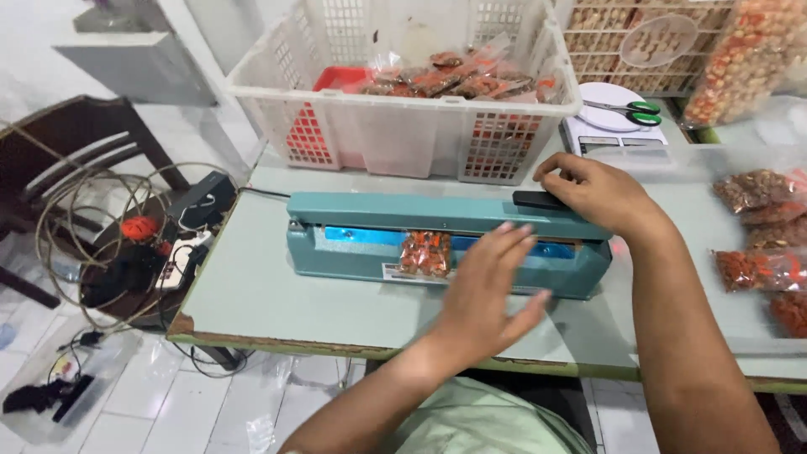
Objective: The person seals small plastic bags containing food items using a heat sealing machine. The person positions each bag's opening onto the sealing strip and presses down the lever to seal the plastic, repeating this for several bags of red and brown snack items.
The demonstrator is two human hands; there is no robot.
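Far left, off the table: a dark chair (80,143) and a tangle of cords (101,244), red bit in it. On the pale green table (252,294) sits the teal heat sealer (353,244), long and low, arm down. A small clear snack bag (425,253) of orange-red pieces sits clamped in the sealer's mouth, near the middle, with a small pale label strip just below it on the sealer's front. Your left hand (487,294) is just right of that bag, flat and open, fingers spread, hovering over the sealer's front edge; can't tell if it touches. Your right hand (593,193) is further right, curled down on the sealer arm beside its black handle (538,199), fingers closed over the bar. Behind the sealer: white plastic crate (395,126) holding more filled bags. Right of it, a white scale (614,126) with green-handled scissors (626,109) on top. Far right edge: a few sealed bags (761,231) of brown and red snacks lying flat.
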